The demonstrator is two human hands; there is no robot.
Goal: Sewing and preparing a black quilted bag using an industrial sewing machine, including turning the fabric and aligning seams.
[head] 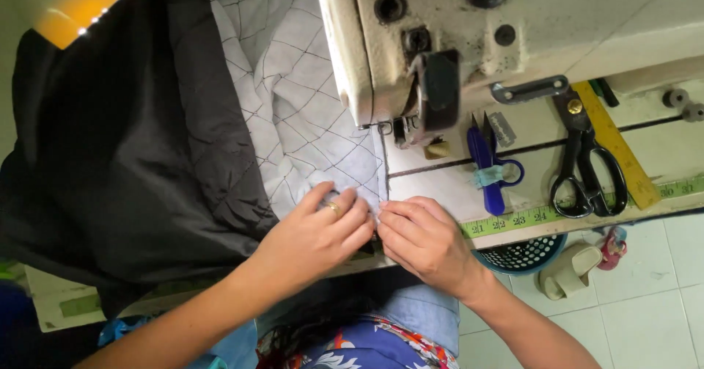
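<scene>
The person's left hand [319, 229] and right hand [422, 240] meet at the near edge of a white quilted cloth [308, 112] that lies on the sewing table [440, 189], just in front of the sewing machine [455, 39]. Both hands are curled, fingertips pressed together on the cloth's edge; the left hand, which wears a ring, pinches a small fold of it, and the right hand's fingers close on the same edge right beside it. The cloth looks soft and light, padded by its stitched diamond lines, so it should bend and bunch easily and slide a little over the smooth table. Its black lining [132, 141] hangs off to the left and may drag on it by its weight. The edge near the needle seems the best place to hold it, flat and with both hands close together. Blue thread snips [488, 167], black scissors [587, 163] and a tape measure [557, 211] lie to the right, well apart from the hands.
</scene>
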